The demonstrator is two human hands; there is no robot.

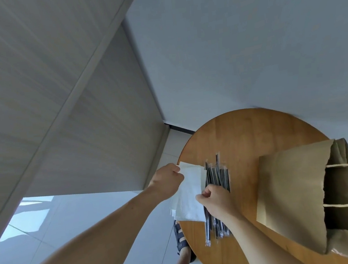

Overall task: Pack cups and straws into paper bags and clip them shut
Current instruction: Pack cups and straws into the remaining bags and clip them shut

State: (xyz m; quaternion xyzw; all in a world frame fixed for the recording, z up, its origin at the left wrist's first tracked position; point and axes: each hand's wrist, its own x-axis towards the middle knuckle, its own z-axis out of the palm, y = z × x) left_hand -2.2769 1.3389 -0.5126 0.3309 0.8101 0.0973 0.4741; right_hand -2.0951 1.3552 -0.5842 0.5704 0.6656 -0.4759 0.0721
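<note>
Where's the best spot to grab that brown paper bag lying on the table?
Take the twine handles, coming from the right: the paper bag lies on its side on the table, open mouth facing right, and the loops stick out free.

Bare tabletop (243, 133) lies open beyond the straws (216, 176); the bag (291, 195) blocks the right side.

Paper bag (291, 195) cut by right edge (interior dark); straws (217, 174) partly under right hand (215, 200).
</note>
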